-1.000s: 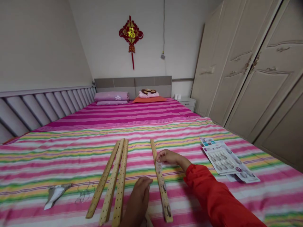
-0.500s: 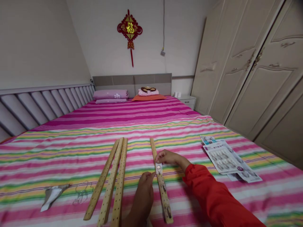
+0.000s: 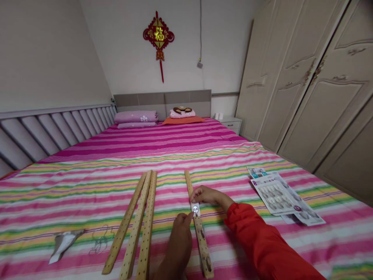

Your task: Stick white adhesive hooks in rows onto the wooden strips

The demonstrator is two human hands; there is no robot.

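My right hand [image 3: 207,194] pinches the upper edge of a pale hook patch [image 3: 196,210]; my left hand [image 3: 180,239] has fingertips at its lower left edge, though I can't tell whether they grip. Below my right fingertips, the patch lies over a perforated wooden strip [image 3: 197,224]. Three more strips [image 3: 138,225] lie left of my left hand; hook cards [image 3: 272,198] lie right of my right.
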